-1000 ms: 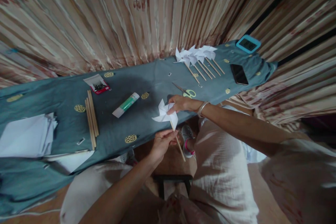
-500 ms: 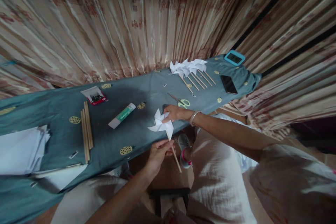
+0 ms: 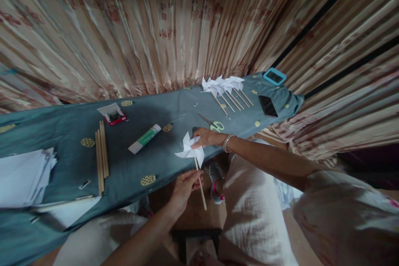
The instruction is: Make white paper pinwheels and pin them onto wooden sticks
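Note:
A white paper pinwheel (image 3: 187,149) on a thin wooden stick (image 3: 202,193) is held between my two hands, over the table's front edge. My left hand (image 3: 184,185) pinches the stick below the paper blades. Up at the paper, my right hand (image 3: 202,137) grips the pinwheel's right side near its centre, the fingertips partly hidden behind it. Scissors (image 3: 215,126) with light green handles lie just beyond my right hand. A green and white glue stick (image 3: 145,138) rests on the cloth to the left of the pinwheel.
Several finished pinwheels (image 3: 220,87) lie in a row at the back. Further right are a phone (image 3: 268,106) and a blue-framed digital clock (image 3: 274,76). On the left are a small red box (image 3: 115,115) of dark bits, wooden sticks (image 3: 101,158) and white paper sheets (image 3: 23,178).
The stick's lower end has swung slightly left, so it hangs a little steeper. Both hands keep their hold on the pinwheel. The view has shifted slightly.

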{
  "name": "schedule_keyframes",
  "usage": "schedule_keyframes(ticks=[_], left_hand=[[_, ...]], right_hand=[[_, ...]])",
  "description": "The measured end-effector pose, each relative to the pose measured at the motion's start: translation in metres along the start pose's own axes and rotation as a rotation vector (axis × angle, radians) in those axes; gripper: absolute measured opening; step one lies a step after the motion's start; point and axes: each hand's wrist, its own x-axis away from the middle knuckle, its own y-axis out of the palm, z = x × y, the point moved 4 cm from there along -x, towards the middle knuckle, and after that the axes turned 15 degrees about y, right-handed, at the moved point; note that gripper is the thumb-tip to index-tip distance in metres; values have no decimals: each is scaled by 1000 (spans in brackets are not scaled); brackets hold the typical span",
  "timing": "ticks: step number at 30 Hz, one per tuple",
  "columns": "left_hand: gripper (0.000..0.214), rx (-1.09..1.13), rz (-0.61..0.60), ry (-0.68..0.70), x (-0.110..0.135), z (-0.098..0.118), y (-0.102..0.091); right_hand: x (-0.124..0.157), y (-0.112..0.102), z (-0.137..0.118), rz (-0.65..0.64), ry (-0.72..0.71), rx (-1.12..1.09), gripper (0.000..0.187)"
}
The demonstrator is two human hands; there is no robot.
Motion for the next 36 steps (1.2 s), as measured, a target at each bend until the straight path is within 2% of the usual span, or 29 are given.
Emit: schedule_keyframes(ticks=[5,12,26,36], left_hand=[[42,-32,-10,32,2,0,-8],[44,-20,-6,30,3,-1,-15],[39,1,-14,74,9,5,-18],[41,6,-30,76,11,6,-13]], right_hand=[[-3,1,2,7,2,-8,19],[-5,2,4,8,-12,-21,19],[-4,2,11,21,-18,-105,20],[-5,4,16,-1,-52,-127,20]])
